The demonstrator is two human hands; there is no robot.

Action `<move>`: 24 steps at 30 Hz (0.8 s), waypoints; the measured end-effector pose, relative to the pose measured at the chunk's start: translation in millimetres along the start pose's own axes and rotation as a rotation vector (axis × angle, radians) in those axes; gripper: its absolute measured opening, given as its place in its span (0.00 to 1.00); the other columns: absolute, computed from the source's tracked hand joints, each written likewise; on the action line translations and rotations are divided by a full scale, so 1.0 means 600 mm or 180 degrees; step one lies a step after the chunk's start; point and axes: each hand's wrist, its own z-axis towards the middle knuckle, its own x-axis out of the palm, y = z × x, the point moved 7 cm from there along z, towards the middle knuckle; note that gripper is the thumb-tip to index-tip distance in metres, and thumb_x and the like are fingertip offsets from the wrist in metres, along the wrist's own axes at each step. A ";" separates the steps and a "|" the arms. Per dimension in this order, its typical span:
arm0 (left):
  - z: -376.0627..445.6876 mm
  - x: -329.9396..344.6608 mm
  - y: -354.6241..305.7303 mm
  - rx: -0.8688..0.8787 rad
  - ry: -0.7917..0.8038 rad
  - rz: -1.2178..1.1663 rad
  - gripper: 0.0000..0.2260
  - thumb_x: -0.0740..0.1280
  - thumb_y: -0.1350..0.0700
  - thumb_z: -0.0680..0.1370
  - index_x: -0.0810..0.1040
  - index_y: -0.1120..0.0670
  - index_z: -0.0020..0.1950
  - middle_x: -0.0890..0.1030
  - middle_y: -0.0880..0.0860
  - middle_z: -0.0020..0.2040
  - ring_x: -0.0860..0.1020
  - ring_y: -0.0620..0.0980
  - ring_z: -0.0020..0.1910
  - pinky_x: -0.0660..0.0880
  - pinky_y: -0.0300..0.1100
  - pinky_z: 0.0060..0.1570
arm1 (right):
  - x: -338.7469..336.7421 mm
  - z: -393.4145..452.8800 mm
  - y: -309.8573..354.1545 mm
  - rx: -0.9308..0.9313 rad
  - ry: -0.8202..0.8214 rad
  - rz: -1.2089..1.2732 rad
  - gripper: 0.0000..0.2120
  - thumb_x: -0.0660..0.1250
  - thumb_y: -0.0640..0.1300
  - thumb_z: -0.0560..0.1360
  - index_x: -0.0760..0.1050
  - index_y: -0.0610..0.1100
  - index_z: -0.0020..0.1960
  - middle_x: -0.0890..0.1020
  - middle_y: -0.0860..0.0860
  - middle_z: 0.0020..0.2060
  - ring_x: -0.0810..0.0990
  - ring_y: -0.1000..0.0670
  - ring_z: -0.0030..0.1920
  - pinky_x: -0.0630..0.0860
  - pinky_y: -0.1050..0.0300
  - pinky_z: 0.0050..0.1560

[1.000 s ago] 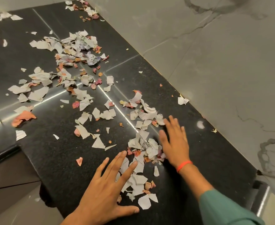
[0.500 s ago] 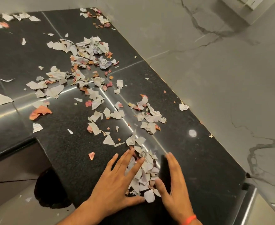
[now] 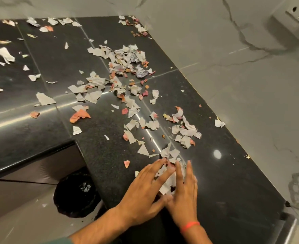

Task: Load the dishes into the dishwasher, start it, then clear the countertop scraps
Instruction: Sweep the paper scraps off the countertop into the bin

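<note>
Near the surface's front edge, both hands, left hand [image 3: 141, 189] and right hand [image 3: 184, 196], fingers straight, have closed together, bunching paper scraps [image 3: 168, 180] for scooping.

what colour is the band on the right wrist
Orange-red: the wrist band, seen in the head view, the only view.
</note>
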 end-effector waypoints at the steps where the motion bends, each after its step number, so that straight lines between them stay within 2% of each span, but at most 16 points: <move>1: -0.004 -0.010 0.004 -0.0012 -0.0109 0.0031 0.32 0.65 0.42 0.83 0.55 0.45 0.84 0.51 0.49 0.85 0.51 0.48 0.83 0.56 0.52 0.80 | 0.002 0.025 0.009 -0.0005 -0.0042 -0.0056 0.49 0.67 0.63 0.72 0.37 0.64 0.80 0.38 0.53 0.81 0.42 0.49 0.82 0.47 0.40 0.80; 5: -0.011 -0.095 0.064 -0.0378 -0.0801 0.0200 0.32 0.68 0.44 0.81 0.60 0.48 0.82 0.55 0.52 0.84 0.55 0.52 0.83 0.59 0.63 0.77 | 0.007 0.092 0.037 -0.0025 -0.0179 -0.0309 0.47 0.54 0.79 0.70 0.42 0.61 0.81 0.46 0.50 0.82 0.45 0.51 0.82 0.41 0.47 0.79; 8: -0.011 -0.183 0.157 -0.1287 -0.1288 0.0502 0.35 0.64 0.40 0.80 0.56 0.47 0.84 0.50 0.51 0.85 0.48 0.50 0.84 0.48 0.58 0.81 | 0.002 0.101 0.039 -0.0031 -0.0214 -0.0310 0.48 0.52 0.82 0.68 0.45 0.61 0.81 0.48 0.51 0.82 0.44 0.52 0.81 0.41 0.47 0.79; 10: -0.005 -0.222 0.215 -0.1809 -0.1280 0.0739 0.37 0.59 0.34 0.80 0.50 0.45 0.84 0.45 0.53 0.85 0.42 0.50 0.83 0.43 0.56 0.81 | -0.001 0.100 0.039 -0.0057 -0.0240 -0.0284 0.49 0.54 0.82 0.68 0.46 0.60 0.81 0.49 0.51 0.82 0.46 0.52 0.81 0.43 0.46 0.79; 12: 0.012 -0.234 0.256 -0.2040 -0.1036 0.1125 0.39 0.55 0.30 0.79 0.46 0.45 0.84 0.41 0.56 0.84 0.37 0.52 0.83 0.40 0.57 0.81 | 0.000 0.100 0.037 -0.0051 -0.0246 -0.0279 0.49 0.57 0.81 0.68 0.47 0.60 0.81 0.51 0.51 0.82 0.48 0.52 0.81 0.44 0.45 0.79; 14: 0.032 -0.232 0.275 -0.2086 -0.0837 0.1419 0.39 0.54 0.30 0.81 0.44 0.46 0.84 0.39 0.59 0.84 0.37 0.55 0.83 0.40 0.58 0.80 | -0.002 0.101 0.036 -0.0065 -0.0261 -0.0241 0.49 0.58 0.80 0.68 0.48 0.59 0.81 0.51 0.51 0.82 0.49 0.51 0.81 0.43 0.45 0.79; 18: 0.064 -0.203 0.258 -0.1987 -0.0662 0.1295 0.38 0.55 0.31 0.81 0.45 0.45 0.84 0.39 0.58 0.84 0.39 0.56 0.83 0.45 0.57 0.81 | -0.007 0.101 0.032 -0.0043 -0.0313 -0.0161 0.50 0.57 0.81 0.67 0.50 0.59 0.81 0.53 0.52 0.81 0.51 0.51 0.81 0.46 0.43 0.80; 21: 0.077 -0.157 0.212 -0.1477 -0.0468 0.1329 0.36 0.57 0.33 0.82 0.48 0.46 0.85 0.40 0.57 0.84 0.41 0.57 0.83 0.47 0.54 0.80 | -0.006 0.100 0.032 -0.0027 -0.0322 -0.0137 0.49 0.56 0.81 0.67 0.52 0.58 0.81 0.54 0.52 0.81 0.52 0.51 0.81 0.48 0.42 0.80; 24: 0.077 -0.112 0.166 -0.0910 -0.0171 0.1178 0.35 0.58 0.34 0.82 0.49 0.45 0.85 0.40 0.55 0.84 0.51 0.56 0.83 0.57 0.51 0.78 | -0.005 0.101 0.034 -0.0062 -0.0328 -0.0179 0.48 0.56 0.80 0.68 0.52 0.57 0.81 0.54 0.52 0.81 0.51 0.52 0.81 0.47 0.43 0.80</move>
